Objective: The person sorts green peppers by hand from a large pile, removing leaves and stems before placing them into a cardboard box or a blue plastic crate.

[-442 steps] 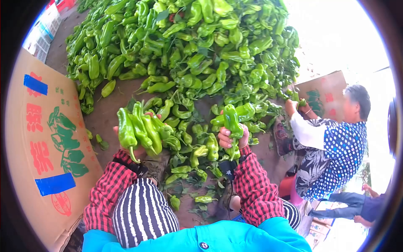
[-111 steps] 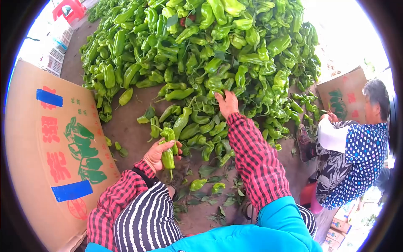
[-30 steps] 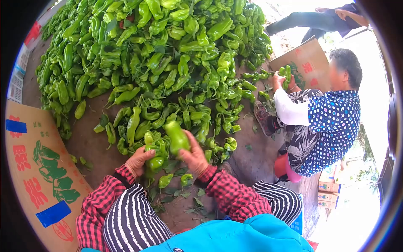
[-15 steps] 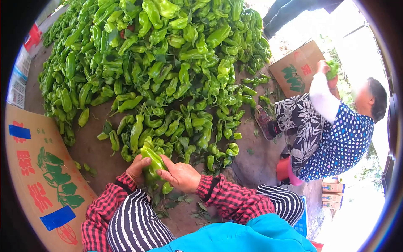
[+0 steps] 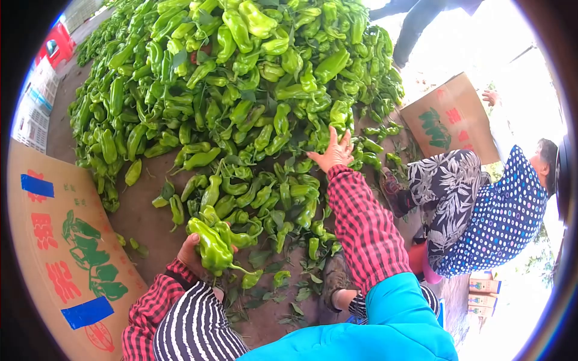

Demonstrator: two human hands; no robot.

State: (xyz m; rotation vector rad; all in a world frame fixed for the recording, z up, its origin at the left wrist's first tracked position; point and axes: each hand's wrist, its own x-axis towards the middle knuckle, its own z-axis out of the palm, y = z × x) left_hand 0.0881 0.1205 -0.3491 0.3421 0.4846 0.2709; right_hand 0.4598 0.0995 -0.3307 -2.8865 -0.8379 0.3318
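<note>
Low in front of me, my left hand point(image 5: 190, 255) is closed around a few shiny green peppers point(image 5: 214, 248), stems pointing toward my lap. My right hand point(image 5: 335, 151) reaches forward with its fingers spread, fingertips right at the peppers on the near right slope of a large heap of green peppers point(image 5: 241, 114). Leaves and loose peppers lie scattered on the ground between my knees.
A printed cardboard box point(image 5: 66, 240) stands close on my left. At right, a seated person point(image 5: 481, 210) in a dotted top sits beside another cardboard box point(image 5: 448, 123). White crates point(image 5: 36, 111) and a red stool point(image 5: 57, 45) stand far left. Another person's leg point(image 5: 415, 30) shows behind.
My right hand has left the peppers near my lap and stretched forward to the heap. My left hand keeps hold alone. The seated person's hand no longer shows a pepper.
</note>
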